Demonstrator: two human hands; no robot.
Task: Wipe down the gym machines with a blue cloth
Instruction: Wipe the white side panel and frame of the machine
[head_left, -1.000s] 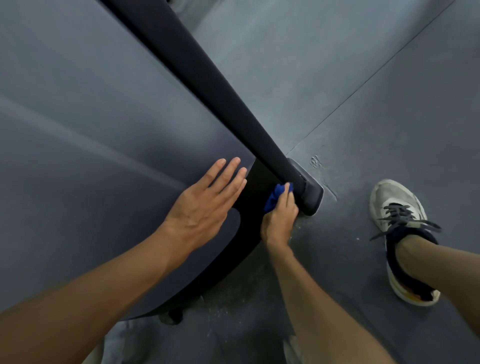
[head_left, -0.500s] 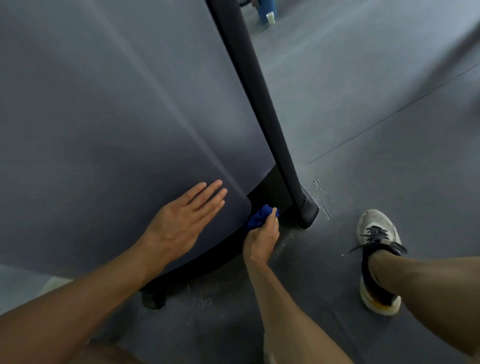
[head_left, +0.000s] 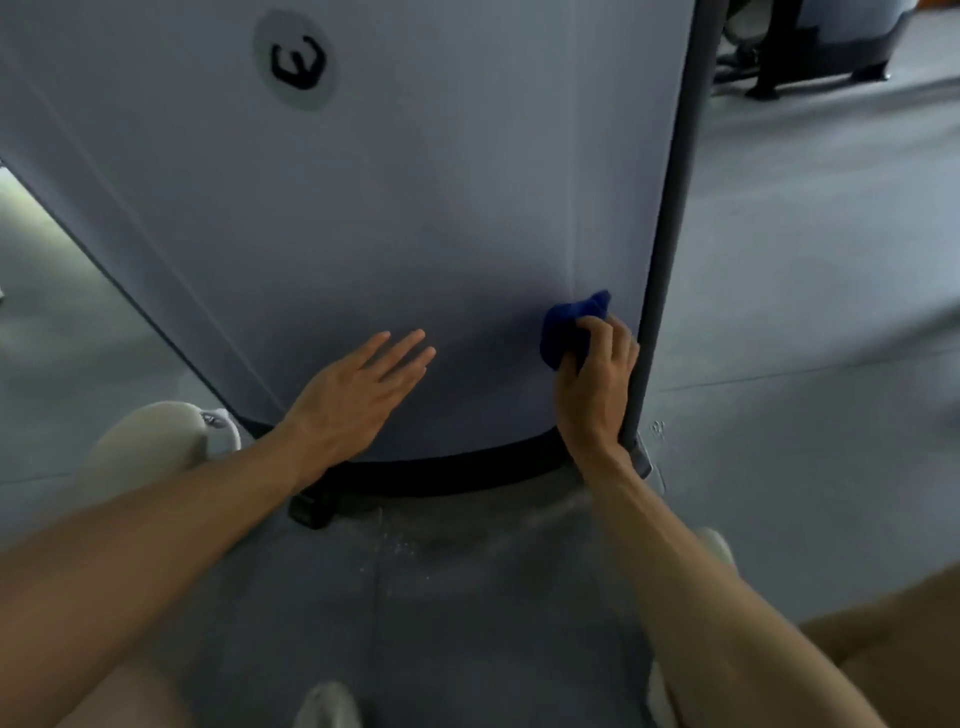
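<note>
— Our right grip pinches the blue cloth, now up on the grey machine panel beside the post.
— Left grip stays flat, fingers straight. We see a round logo, unreadable.

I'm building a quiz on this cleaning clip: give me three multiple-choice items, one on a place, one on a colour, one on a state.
1. Where is the cloth?
A. On the floor
B. Against the grey panel, beside the dark post
C. Draped over a shoe

2. What colour is the cloth?
A. Blue
B. Red
C. White

3. How is the left hand?
A. Clenched in a fist
B. Gripping the post
C. Flat, fingers straight on the panel

Answers:
1 B, the right hand holds it on the panel next to the post.
2 A, it is deep blue.
3 C, its fingers lie straight against the panel.
</note>
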